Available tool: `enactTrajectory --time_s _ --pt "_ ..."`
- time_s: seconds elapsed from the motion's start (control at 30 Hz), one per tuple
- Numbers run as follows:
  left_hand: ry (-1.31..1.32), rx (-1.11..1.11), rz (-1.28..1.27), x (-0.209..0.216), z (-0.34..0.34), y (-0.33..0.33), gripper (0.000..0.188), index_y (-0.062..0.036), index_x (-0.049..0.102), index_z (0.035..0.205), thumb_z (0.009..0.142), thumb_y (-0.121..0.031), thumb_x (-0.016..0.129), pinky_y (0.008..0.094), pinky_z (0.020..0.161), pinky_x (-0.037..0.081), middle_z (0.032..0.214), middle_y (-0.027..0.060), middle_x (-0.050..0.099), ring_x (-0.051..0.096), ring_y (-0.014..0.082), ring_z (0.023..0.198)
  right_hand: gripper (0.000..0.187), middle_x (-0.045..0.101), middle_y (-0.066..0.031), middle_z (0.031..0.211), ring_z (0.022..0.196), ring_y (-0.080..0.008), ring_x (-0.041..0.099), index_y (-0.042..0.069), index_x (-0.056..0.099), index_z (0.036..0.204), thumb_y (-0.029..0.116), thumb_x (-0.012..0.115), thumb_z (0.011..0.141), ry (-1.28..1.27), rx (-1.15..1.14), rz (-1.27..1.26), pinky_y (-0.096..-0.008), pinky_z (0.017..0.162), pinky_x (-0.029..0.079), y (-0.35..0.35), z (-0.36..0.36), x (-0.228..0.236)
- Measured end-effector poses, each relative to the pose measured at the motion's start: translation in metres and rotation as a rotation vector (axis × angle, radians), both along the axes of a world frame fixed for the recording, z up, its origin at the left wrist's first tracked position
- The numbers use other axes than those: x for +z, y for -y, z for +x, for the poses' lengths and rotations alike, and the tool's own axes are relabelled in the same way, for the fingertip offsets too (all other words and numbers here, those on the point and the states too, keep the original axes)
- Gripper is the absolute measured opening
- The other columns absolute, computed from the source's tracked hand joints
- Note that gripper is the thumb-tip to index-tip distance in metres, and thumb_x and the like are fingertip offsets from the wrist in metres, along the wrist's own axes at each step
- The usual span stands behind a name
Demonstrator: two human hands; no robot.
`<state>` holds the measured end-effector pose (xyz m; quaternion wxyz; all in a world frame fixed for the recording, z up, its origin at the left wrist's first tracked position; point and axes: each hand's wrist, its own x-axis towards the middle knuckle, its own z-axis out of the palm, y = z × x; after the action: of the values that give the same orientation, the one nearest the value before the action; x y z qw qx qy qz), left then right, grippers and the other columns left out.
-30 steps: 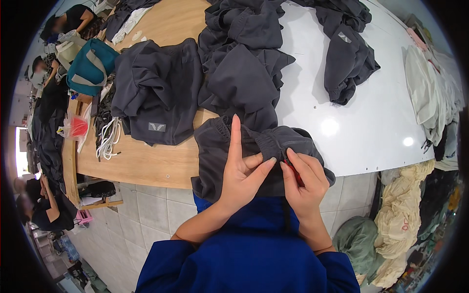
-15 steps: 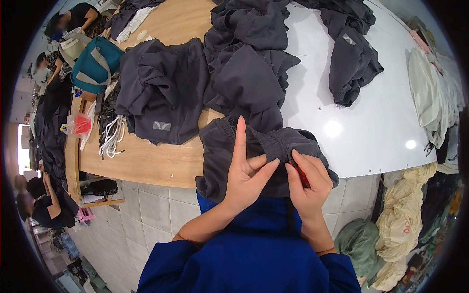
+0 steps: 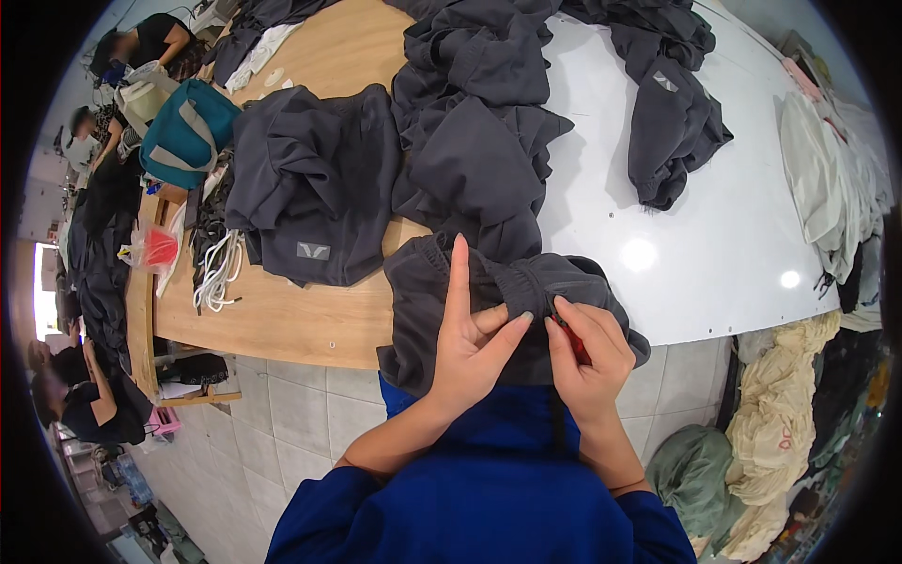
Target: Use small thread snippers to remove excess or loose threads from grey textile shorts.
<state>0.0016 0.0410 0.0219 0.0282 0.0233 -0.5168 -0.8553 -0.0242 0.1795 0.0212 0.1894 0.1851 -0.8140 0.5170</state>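
Note:
A dark grey garment (image 3: 420, 282) with a gathered elastic band (image 3: 520, 285) lies bunched at the near table edge, partly hanging over it. My left hand (image 3: 467, 352) pinches the band between thumb and curled fingers, its index finger pointing straight up. Close beside it, my right hand (image 3: 590, 362) is closed around a small red tool (image 3: 575, 344), mostly hidden by the fingers. The right fingertips meet the fabric just right of the band. What the tool's tip touches is too small to make out.
More dark grey garments (image 3: 315, 188) lie left, a heap (image 3: 479, 160) ahead, another (image 3: 672, 141) on the white tabletop (image 3: 601, 244). White cords (image 3: 218, 273) and a teal bag (image 3: 188, 132) are at left. Cream cloth (image 3: 775, 414) stands right. Other people (image 3: 155, 42) work at far left.
Both hands stay on the garment's band, with almost the same hold. The view has shifted slightly, and the table things sit a little lower in it.

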Motion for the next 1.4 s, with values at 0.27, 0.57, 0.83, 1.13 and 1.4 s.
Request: enactTrajectory --time_s 0.27,0.57,0.83,1.13,1.4 --pt "0.036 0.035 -0.004 0.004 -0.002 0.004 0.086 -0.0116 -0.014 0.146 0.089 0.009 0.046 0.027 0.096 0.04 0.114 0.0217 0.06 0.058 0.0165 0.107 0.028 0.063 -0.0101 0.091 0.076 -0.0121 0.059 -0.005 0.063 0.103 -0.006 0.067 0.075 0.17 0.017 -0.3 -0.0196 0.068 0.046 -0.008 0.0 -0.004" --pt "0.012 -0.11 -0.082 0.004 -0.001 0.016 0.086 -0.0114 -0.012 0.147 0.088 0.01 0.048 0.0231 0.091 0.04 0.108 0.0193 0.063 0.06 0.015 0.1 0.028 0.061 -0.0003 0.089 0.071 -0.0033 0.051 -0.002 0.062 0.104 -0.002 0.068 0.077 0.44 0.158 -0.404 -0.0171 0.066 0.043 -0.003 -0.013 -0.023" --pt "0.159 0.071 -0.075 -0.006 -0.018 0.056 0.072 -0.0097 0.017 0.146 0.086 0.011 0.051 0.0209 0.083 0.045 0.097 0.0123 0.065 0.061 0.0099 0.09 0.027 0.036 0.0049 0.06 0.047 -0.0023 0.028 -0.001 0.045 0.117 0.004 0.05 0.091 0.53 -0.003 -0.83 -0.0192 0.044 0.022 -0.023 -0.031 -0.051" --pt "0.089 0.126 0.002 -0.02 -0.021 0.064 0.064 -0.006 0.025 0.142 0.086 0.01 0.051 0.0191 0.082 0.044 0.093 0.0082 0.064 0.06 0.0079 0.087 0.033 0.046 -0.0081 0.052 0.045 -0.0178 0.046 0.005 0.046 0.059 0.009 0.078 0.068 0.276 0.744 -0.037 -0.0267 0.044 0.034 0.015 -0.018 -0.039" --pt "-0.007 0.398 -1.189 -0.032 -0.03 0.079 0.027 -0.0061 0.058 0.116 0.089 -0.006 0.053 0.0374 0.096 0.038 0.124 0.0183 0.05 0.049 0.0296 0.112 0.018 0.052 0.0011 0.064 0.058 -0.0027 0.045 0.002 0.056 0.079 0.01 0.052 0.093 0.762 0.285 -0.491 -0.0172 0.053 0.035 -0.021 -0.02 -0.062"
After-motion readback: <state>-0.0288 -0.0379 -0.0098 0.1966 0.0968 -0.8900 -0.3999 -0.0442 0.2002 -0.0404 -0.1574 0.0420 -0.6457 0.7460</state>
